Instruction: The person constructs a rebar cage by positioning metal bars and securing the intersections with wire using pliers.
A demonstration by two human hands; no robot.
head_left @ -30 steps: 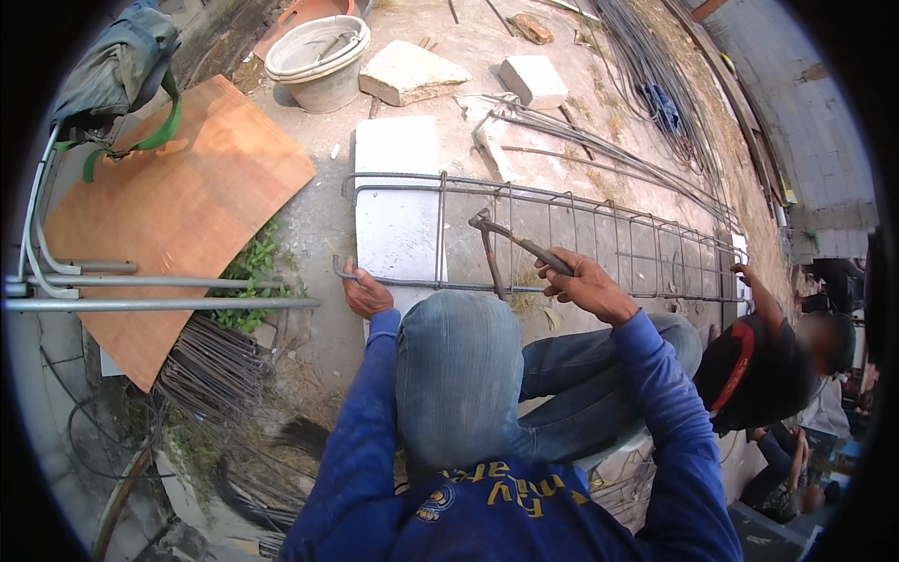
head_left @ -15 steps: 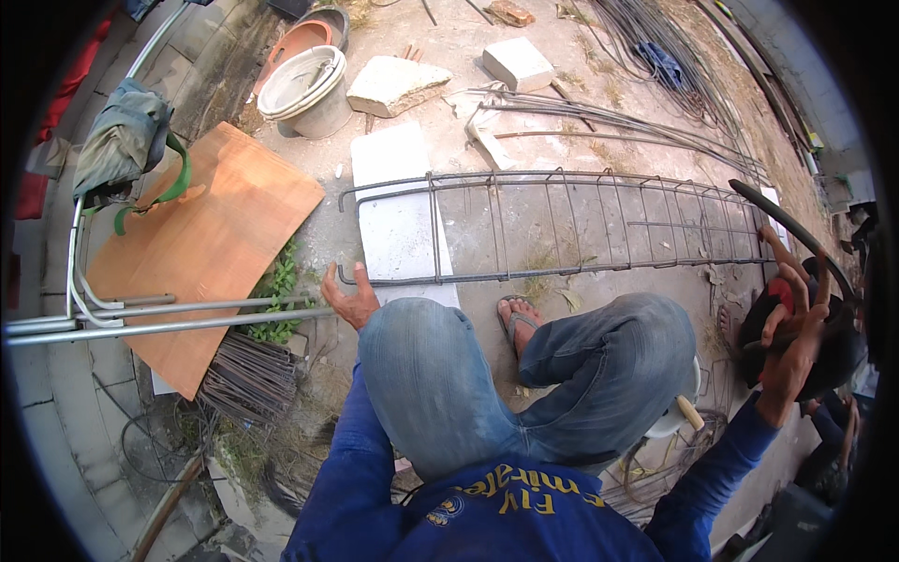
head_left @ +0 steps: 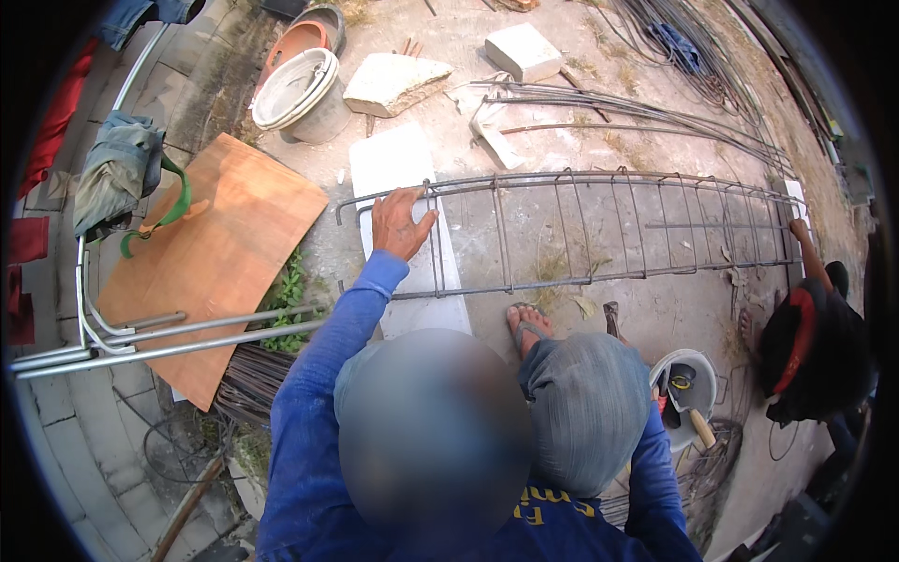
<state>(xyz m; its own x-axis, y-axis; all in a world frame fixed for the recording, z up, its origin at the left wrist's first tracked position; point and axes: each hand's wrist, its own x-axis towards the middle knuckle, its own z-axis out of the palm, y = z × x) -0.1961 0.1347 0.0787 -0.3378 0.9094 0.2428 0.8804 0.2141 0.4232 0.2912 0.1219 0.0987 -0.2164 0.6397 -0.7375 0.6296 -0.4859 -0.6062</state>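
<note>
A long rebar cage, tied from bars and wire stirrups, lies across the ground in front of me. My left hand is closed over the far bar at the cage's left end, thumb toward the first stirrup. Behind my right knee, my right hand is mostly hidden, apparently closed. A dark, narrow tool end sticks up beside it; its kind cannot be made out. At the cage's far right end, a co-worker's hand touches the bars.
A white bucket with a wooden-handled tool stands right of my knee. White boards lie under the cage. Steel tubes cross a plywood sheet at left. Stone blocks, pails and loose rods lie beyond.
My left hand moved from the cage's near left corner to its far bar. My right hand drew back from the co-worker's side to behind my knee. The co-worker's head shifted lower in view.
</note>
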